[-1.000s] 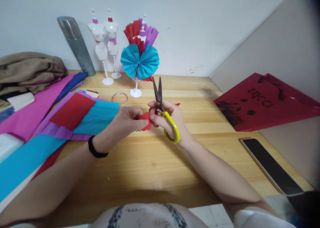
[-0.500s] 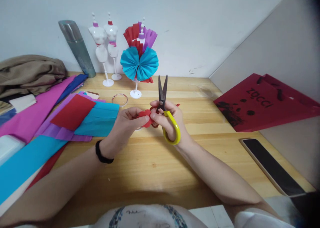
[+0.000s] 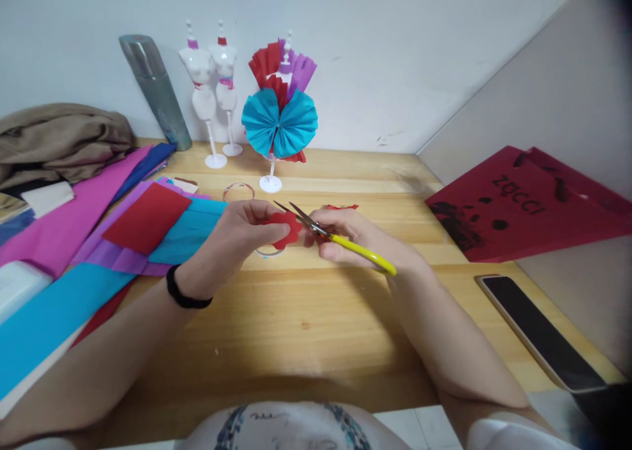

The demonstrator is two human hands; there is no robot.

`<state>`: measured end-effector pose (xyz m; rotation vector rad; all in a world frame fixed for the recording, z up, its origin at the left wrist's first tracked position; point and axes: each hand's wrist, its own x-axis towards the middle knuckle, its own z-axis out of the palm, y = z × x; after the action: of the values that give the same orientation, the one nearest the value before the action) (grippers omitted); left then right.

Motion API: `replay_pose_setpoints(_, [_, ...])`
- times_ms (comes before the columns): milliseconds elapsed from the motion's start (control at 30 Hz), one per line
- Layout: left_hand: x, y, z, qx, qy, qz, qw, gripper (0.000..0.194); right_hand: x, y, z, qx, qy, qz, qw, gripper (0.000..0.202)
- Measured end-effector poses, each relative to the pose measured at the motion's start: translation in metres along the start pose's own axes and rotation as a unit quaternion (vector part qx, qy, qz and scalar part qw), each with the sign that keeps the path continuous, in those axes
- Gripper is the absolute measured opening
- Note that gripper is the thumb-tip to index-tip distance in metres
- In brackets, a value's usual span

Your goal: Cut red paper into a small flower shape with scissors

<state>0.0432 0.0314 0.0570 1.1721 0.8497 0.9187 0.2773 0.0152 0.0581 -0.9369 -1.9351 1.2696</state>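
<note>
Between the thumb and fingers of my left hand [image 3: 241, 229] is a red scalloped paper flower [image 3: 287, 231]. My right hand [image 3: 350, 233] holds yellow-handled scissors [image 3: 360, 249], whose dark blades part slightly and point left, close by the flower's upper right edge. Whether the blades touch the paper I cannot tell. A red paper scrap [image 3: 342, 207] lies on the table behind my right hand. Partly hidden under my left hand is a clear ring [image 3: 270, 251].
A white mannequin wears a pleated blue paper bow [image 3: 279, 124]. Two white mannequins [image 3: 203, 101] and a bottle [image 3: 157, 91] stand to its left. Coloured paper sheets [image 3: 147, 218] cover the left side. A red bag [image 3: 523, 206] and a phone [image 3: 538, 328] are at right.
The scissors have swung from pointing up to pointing left, toward the flower. My right hand has turned and its fingers have come off the flower. My left hand still holds it.
</note>
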Motion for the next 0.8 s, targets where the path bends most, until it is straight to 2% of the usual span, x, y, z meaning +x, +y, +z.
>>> replay_pose_setpoints(200, [0.0013, -0.0018, -0.0013, 0.012, -0.004, -0.006, 1.0, 0.014, -0.0011, -0.0015, 0.0009, -0.005, -0.004, 0.022, 1.0, 0.047])
replay_pose_setpoints(633, [0.002, 0.002, -0.0014, 0.022, 0.013, -0.033, 0.999, 0.011, -0.0012, 0.0033, -0.0029, -0.039, -0.025, 0.005, 0.999, 0.046])
replay_pose_setpoints(800, [0.0028, 0.0001, -0.0031, 0.038, 0.006, -0.038, 0.999, 0.01, 0.0002, 0.0059, -0.0007, -0.006, -0.011, 0.023, 1.0, 0.047])
